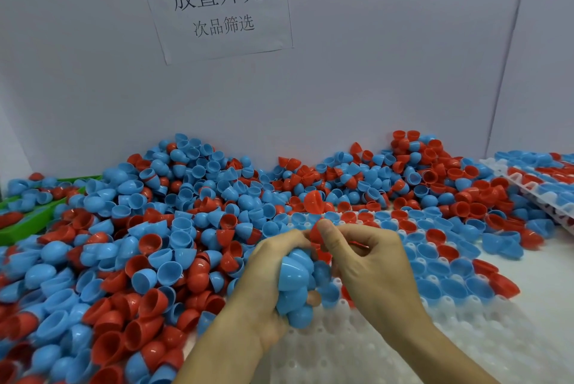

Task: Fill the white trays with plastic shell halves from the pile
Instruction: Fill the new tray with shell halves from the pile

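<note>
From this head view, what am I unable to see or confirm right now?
- How many blue shells the left hand holds: its fingers cover them.
- White tray slots beneath both hands.
- Red shell the right hand pinches: mostly hidden.
- Right-side tray: cut off by the frame edge.
- Green bin: buried under the pile.

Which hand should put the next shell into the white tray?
Probably the right hand: it pinches one red shell over the white tray, while the left hand grips several blue shells.

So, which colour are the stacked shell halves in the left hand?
Blue: the left hand grips stacked blue plastic shell halves, head view.
</note>
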